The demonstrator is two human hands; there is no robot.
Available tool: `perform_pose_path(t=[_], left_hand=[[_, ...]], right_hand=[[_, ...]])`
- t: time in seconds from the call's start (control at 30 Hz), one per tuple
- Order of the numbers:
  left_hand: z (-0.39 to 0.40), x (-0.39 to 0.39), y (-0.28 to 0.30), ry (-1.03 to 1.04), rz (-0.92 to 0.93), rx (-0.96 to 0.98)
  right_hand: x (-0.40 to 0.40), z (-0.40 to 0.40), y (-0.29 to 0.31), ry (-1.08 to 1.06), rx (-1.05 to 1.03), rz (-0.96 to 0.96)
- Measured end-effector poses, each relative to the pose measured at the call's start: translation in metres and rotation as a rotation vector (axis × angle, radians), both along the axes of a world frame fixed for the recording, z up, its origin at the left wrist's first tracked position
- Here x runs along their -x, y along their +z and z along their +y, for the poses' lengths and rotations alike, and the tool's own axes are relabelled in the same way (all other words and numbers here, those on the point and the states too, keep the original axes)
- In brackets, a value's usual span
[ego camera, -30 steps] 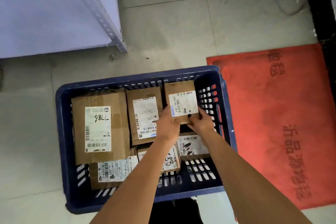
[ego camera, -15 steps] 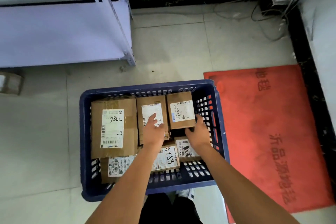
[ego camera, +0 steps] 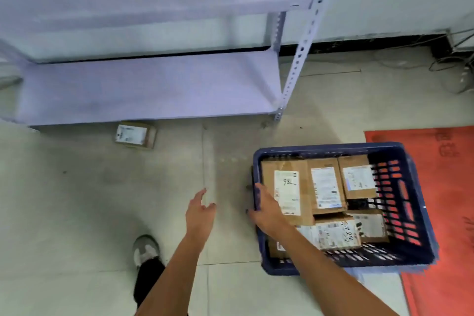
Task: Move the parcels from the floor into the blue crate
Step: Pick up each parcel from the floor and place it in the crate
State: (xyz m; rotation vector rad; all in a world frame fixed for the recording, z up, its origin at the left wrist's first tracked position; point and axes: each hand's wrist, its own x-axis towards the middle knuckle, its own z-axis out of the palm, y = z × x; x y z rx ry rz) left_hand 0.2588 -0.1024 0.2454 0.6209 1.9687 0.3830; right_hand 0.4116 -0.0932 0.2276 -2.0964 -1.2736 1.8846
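Both hands empty; one parcel on the floor, the others lie in the crate.

Right hand [ego camera: 265, 210] lies flat, fingers spread, over the near-left rim of the blue crate [ego camera: 420, 215], palm partly over the big cardboard parcel [ego camera: 287, 191] with the handwritten white label; nothing pinched. Left hand [ego camera: 198, 213] hangs loose and uncurled above bare floor, just left of the crate, touching nothing. Crate is slotted plastic with a lattice wall, rectangular, packed with flat brown cartons carrying printed labels, some overlapping. Loose parcel [ego camera: 135, 134], small brown box with a white label, sits well ahead and left of the left hand, at the front edge of the pale metal shelf [ego camera: 154, 90]. Floor [ego camera: 77, 200] is grey tile, smooth. Red mat [ego camera: 451, 174] lies beyond the crate's right side. A grey shoe [ego camera: 146, 249] stands below the left hand.
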Motion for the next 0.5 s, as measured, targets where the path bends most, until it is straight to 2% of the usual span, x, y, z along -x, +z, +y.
perform_pose_path(t=[0.13,0.27,0.37,0.5], left_hand=[[0.009,0.130,0.001,0.022,-0.033,0.094],[0.033,0.243,-0.003,0.041,-0.069,0.094],[0.062,0.300,-0.022,0.065,-0.078,0.062],[0.096,0.357,-0.076,0.048,-0.042,0.028]], right_hand=[[0.111,0.012,0.010,-0.091,0.062,0.003],[0.216,0.027,0.010,-0.241,0.150,0.022],[0.282,0.045,-0.010,-0.304,0.156,0.030],[0.347,0.081,-0.061,-0.267,0.119,0.058]])
